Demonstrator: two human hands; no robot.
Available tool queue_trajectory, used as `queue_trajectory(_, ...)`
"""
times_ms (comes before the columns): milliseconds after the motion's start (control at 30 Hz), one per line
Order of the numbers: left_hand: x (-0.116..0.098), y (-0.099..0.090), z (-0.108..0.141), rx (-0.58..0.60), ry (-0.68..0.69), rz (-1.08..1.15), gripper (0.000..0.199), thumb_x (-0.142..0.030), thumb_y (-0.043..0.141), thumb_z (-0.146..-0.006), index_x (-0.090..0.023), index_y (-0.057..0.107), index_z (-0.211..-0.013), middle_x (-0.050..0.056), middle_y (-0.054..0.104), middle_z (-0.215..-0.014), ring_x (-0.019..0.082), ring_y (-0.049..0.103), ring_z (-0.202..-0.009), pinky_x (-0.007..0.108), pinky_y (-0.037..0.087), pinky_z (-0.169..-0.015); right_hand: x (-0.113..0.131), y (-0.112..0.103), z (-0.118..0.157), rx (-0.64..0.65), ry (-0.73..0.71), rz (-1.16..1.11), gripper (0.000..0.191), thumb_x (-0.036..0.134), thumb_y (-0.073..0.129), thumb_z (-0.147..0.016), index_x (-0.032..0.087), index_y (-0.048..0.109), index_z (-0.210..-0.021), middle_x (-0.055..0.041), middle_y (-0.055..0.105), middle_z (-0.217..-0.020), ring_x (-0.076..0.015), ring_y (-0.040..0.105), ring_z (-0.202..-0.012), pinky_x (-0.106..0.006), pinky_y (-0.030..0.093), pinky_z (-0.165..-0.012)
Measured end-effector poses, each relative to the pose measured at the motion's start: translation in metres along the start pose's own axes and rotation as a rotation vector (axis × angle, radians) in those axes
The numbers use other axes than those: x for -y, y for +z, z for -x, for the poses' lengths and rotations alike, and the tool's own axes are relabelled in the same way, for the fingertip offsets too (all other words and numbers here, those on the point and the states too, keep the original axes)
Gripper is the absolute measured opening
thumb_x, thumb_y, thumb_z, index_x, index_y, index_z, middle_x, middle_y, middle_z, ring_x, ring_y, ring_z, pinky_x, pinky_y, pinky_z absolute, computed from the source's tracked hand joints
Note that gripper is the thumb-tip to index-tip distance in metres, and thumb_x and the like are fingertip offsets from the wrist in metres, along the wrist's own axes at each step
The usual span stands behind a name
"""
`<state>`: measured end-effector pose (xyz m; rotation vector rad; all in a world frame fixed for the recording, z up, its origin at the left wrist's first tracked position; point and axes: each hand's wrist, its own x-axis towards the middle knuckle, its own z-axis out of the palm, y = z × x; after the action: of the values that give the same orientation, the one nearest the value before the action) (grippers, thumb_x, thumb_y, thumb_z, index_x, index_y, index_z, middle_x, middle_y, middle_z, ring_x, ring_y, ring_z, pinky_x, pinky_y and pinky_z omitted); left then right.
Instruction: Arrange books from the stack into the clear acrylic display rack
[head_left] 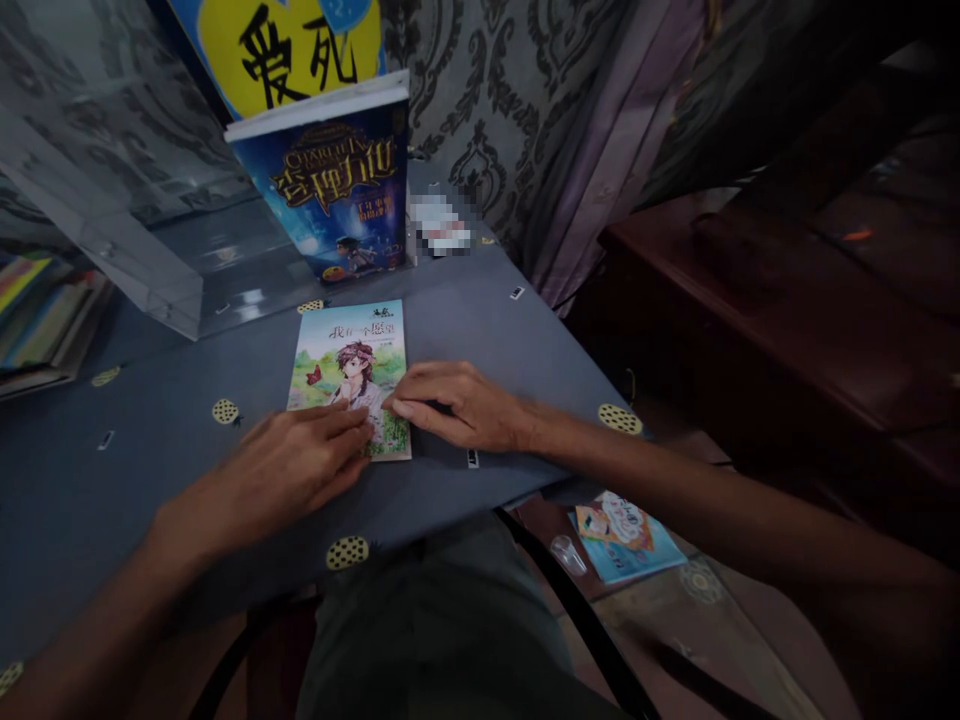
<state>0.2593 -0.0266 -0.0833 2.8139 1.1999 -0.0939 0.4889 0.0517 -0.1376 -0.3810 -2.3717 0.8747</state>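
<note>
A thin paperback book [352, 335] with a drawn figure and a red butterfly on its cover lies flat and closed on the table. My left hand [311, 455] rests across the cover's lower left, its fingers stretched out flat. At the book's right edge is my right hand [457, 405], fingers bent and drawn together with the tips on the cover. Whether anything is pinched between those fingertips is hidden. Just behind stands a dark blue book [337, 190] with gold lettering, upright in a clear acrylic stand [176, 290].
More books [45, 320] are piled at the far left. The grey-blue tablecloth [165, 450] has pineapple prints. A patterned curtain [480, 110] hangs behind the table, and a dark red wooden cabinet [720, 300] stands right. Below lie another book [626, 540] and a clear plastic cup [568, 555].
</note>
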Motion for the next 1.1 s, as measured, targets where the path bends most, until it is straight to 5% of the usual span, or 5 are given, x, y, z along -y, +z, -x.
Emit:
queue_trajectory(233, -0.010, 0.005, 0.000, -0.019, -0.012, -0.087, 0.028, -0.026, 0.046, -0.101, -0.016, 0.069, -0.113, 0.012, 0.070, -0.126, 0.028, 0.068, -0.115, 0.040, 0.062, -0.087, 0.015, 0.009, 0.020, -0.056, -0.128, -0.008, 0.030, 0.025, 0.043, -0.104, 0.014, 0.069, -0.094, -0.0087, 0.075, -0.087, -0.0183, 0.067, -0.089, -0.034, 0.055, -0.083)
queue_trajectory(467, -0.020, 0.007, 0.001, 0.010, -0.032, -0.208, 0.030, -0.020, 0.039, -0.104, -0.010, 0.064, -0.116, 0.016, 0.067, -0.131, 0.033, 0.064, -0.122, 0.044, 0.062, -0.085, 0.025, 0.013, 0.033, 0.008, -0.265, 0.226, 0.022, 0.020, 0.051, -0.101, 0.012, 0.071, -0.098, -0.0091, 0.077, -0.090, -0.0207, 0.067, -0.096, -0.035, 0.053, -0.084)
queue_trajectory(633, -0.018, 0.021, 0.005, -0.084, -0.054, -0.159, 0.029, -0.023, 0.045, -0.101, -0.014, 0.065, -0.119, 0.017, 0.066, -0.132, 0.034, 0.062, -0.125, 0.046, 0.060, -0.091, 0.033, 0.018, 0.042, 0.026, -0.239, 0.384, 0.015, 0.020, 0.058, -0.097, 0.014, 0.071, -0.093, -0.0105, 0.076, -0.104, -0.0185, 0.062, -0.083, -0.034, 0.048, -0.074)
queue_trajectory(833, -0.021, 0.020, 0.008, -0.025, -0.040, -0.188, 0.047, -0.015, 0.049, -0.096, -0.025, 0.054, -0.141, 0.016, 0.059, -0.141, 0.037, 0.056, -0.131, 0.045, 0.061, -0.089, 0.039, 0.026, 0.048, -0.059, -0.140, 0.467, 0.022, 0.020, 0.056, -0.098, 0.017, 0.071, -0.082, -0.0082, 0.078, -0.100, -0.0171, 0.054, -0.074, -0.033, 0.042, -0.065)
queue_trajectory(1100, -0.024, 0.015, 0.008, 0.028, -0.082, -0.166, 0.055, -0.013, 0.054, -0.092, -0.032, 0.054, -0.143, 0.014, 0.057, -0.145, 0.038, 0.053, -0.135, 0.048, 0.058, -0.096, 0.038, 0.024, 0.048, -0.074, -0.164, 0.403, 0.023, 0.020, 0.057, -0.099, 0.016, 0.070, -0.081, -0.0067, 0.078, -0.097, -0.0166, 0.056, -0.073, -0.031, 0.047, -0.067)
